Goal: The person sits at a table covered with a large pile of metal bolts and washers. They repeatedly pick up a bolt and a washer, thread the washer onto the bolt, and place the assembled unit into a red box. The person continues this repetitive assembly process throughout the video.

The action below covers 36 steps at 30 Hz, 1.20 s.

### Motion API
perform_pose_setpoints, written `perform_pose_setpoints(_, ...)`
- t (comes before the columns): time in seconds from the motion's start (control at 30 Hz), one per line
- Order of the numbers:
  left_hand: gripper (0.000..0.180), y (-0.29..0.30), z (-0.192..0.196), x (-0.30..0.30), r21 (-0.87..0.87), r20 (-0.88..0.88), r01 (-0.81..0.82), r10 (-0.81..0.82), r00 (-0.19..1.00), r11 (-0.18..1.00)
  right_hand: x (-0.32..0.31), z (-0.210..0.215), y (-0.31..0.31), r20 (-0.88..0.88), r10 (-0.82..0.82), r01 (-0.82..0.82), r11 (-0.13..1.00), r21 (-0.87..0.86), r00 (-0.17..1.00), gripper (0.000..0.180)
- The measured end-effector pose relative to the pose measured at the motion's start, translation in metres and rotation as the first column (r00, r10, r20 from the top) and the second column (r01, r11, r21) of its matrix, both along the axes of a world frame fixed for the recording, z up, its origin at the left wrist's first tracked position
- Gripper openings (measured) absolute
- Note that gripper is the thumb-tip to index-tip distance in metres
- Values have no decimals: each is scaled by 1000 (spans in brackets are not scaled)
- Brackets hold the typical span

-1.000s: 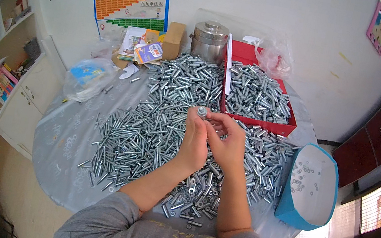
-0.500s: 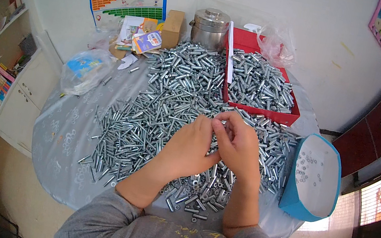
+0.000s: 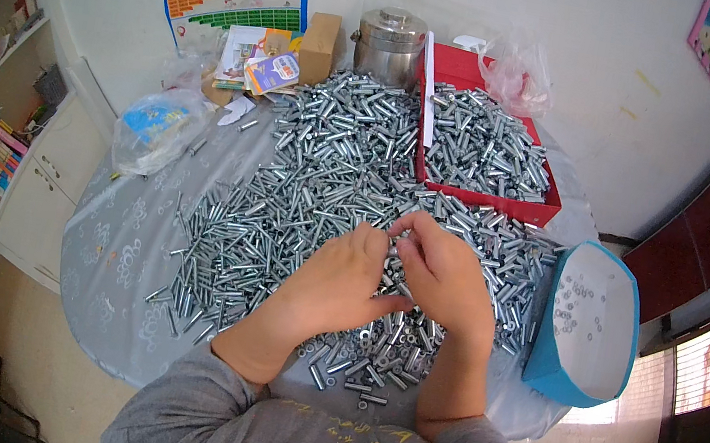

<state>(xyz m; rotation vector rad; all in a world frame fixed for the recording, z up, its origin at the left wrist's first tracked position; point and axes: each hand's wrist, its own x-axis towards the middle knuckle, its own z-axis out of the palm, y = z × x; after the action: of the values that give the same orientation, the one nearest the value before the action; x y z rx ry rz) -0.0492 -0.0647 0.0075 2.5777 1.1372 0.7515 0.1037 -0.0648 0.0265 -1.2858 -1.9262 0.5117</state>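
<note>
My left hand (image 3: 338,267) is above the middle of a wide heap of metal bolts and sleeves (image 3: 344,149), fingers curled inward and thumb stretched toward the right hand. Facing it, my right hand (image 3: 450,280) has its index finger and thumb bent toward the left fingertips. Both hands look closed around something small between them, but the fingers hide what it is. Below the hands, shorter sleeves and small rings (image 3: 368,365) lie at the heap's near edge.
A red box (image 3: 508,205) full of the same metal pieces stands at the back. At the right is a blue box (image 3: 579,372) with scattered small rings. A steel pot (image 3: 390,44), a cardboard box (image 3: 318,51), booklets (image 3: 259,65) and a plastic bag (image 3: 158,132) line the far side.
My fingertips have drawn slightly apart, with the right hand shifting a little to the right and nearer. The view has tilted slightly.
</note>
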Motion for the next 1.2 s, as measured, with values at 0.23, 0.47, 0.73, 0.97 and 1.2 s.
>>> perform_pose_setpoints(0.23,54,1,1,-1,-13,16,-12,12,1000,1000,-4,-4,2,26,-46,44,997,67,999,19)
perform_pose_setpoints(0.47,55,3,0,-3,6,16,17,-18,1000,1000,-8,2,-1,-78,-33,39,997,66,996,20)
perform_pose_setpoints(0.73,53,6,-4,-4,75,27,3,-5,1000,997,-8,3,-3,-130,-15,10,999,-38,991,27)
perform_pose_setpoints(0.97,50,3,5,-4,2,-18,-53,53,998,999,-11,-1,1,-125,-45,52,997,52,991,27)
perform_pose_setpoints(1.2,49,3,3,-3,37,-32,-26,27,999,999,-14,1,0,-100,-118,116,993,-28,988,26)
